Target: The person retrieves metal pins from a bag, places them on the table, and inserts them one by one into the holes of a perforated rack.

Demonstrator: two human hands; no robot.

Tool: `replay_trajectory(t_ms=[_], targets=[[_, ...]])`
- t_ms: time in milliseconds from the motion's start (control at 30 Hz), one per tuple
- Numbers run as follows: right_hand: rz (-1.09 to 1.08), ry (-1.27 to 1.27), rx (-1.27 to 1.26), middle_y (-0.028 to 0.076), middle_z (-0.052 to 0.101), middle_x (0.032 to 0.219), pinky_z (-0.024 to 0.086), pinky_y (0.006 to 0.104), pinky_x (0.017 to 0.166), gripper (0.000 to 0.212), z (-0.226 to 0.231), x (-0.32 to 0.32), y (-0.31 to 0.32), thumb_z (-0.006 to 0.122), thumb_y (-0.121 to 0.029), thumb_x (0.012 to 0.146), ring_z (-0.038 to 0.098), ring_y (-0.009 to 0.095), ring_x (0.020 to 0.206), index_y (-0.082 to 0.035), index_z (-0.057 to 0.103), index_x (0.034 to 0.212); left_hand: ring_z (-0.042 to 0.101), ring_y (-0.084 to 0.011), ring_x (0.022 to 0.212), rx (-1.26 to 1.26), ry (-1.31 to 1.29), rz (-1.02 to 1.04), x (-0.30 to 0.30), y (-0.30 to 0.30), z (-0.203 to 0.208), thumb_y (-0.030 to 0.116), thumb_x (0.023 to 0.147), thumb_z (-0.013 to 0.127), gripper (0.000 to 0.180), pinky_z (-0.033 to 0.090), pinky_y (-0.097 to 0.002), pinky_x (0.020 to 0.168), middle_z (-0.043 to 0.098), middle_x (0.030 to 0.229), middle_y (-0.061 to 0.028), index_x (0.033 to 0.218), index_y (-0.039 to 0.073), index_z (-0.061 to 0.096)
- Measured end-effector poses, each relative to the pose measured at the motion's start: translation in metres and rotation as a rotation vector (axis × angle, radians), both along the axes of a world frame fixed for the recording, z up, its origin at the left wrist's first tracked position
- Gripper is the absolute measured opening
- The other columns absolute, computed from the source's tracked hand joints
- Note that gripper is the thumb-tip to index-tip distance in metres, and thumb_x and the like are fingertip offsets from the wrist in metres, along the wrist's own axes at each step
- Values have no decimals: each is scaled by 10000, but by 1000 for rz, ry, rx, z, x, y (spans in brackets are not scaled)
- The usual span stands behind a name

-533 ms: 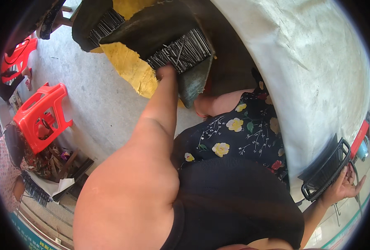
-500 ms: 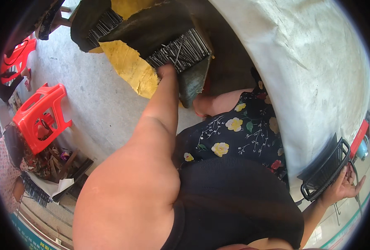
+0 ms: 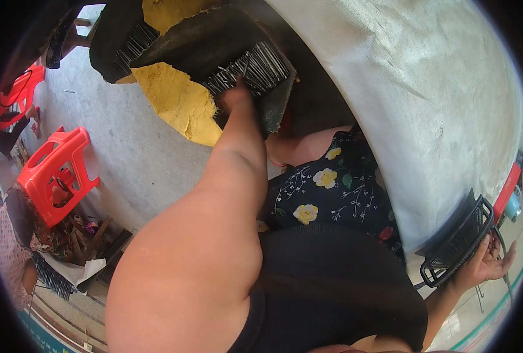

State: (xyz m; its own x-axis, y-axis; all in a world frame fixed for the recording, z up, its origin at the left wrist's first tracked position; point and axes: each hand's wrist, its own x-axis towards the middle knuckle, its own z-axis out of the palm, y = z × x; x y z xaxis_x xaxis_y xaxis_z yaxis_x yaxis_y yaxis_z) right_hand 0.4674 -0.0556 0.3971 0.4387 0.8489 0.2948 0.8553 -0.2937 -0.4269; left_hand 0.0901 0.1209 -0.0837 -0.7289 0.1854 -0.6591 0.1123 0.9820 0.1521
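My left hand (image 3: 236,98) reaches down into a dark-walled container (image 3: 208,32) with a torn yellow side flap (image 3: 176,100). One finger touches or lies just over a packed row of thin grey metal rods (image 3: 265,67) there; the other fingers are in shadow and hard to make out. Out at the far right, my right hand (image 3: 484,263) grips a black slotted piece with a looped rim (image 3: 458,244) by its edge. This piece looks like stacked plastic and is held tilted beside the pale sheet. One of that hand's fingers sticks outward.
A second dark container with rods (image 3: 137,47) adjoins the first. Red plastic stools (image 3: 55,170) stand on the grey floor at the left. Someone in a patterned garment (image 3: 11,241) is at the left rim. A big whitish sheet-covered surface (image 3: 426,88) fills the right.
The left hand has shifted slightly within the container, and a finger now shows against the rods. The view has moved a little. My right hand keeps its hold on the black slotted piece.
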Motion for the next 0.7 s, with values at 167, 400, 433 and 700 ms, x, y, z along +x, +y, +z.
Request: replay_trajectory(t_ms=[167,400,433,700], targets=[[-14,-15,-10,272,576,1079,506,393,935,562,2,-2,4,548,88,887,612,310,1032,46,261,1368,266,-432,1381,16,136,-22,23,-4,-8,680,566,792,1430,259,-467,1141,173,1510,-307,1468,-114,17],[-35,-1,-1,277,572,1100,499,394,945,575,0,-9,3,546,70,898,614,309,1039,26,241,1384,267,-437,1377,-48,147,-217,38,-3,-11,647,542,824,1485,244,-462,1148,157,1507,-323,1466,-101,-66],[-41,3,2,279,572,1102,499,392,947,576,0,-9,3,545,67,901,613,308,1043,24,237,1386,271,-428,1379,-32,145,-199,37,1,-2,628,544,832,1470,257,-456,1143,166,1509,-317,1470,-96,-51],[20,43,32,227,555,1093,492,332,933,597,-4,-5,4,561,67,910,584,244,1028,12,235,1407,330,-419,1356,103,163,-100,-6,-15,-40,470,624,845,1173,304,-451,1124,312,1466,-281,1439,-60,189]])
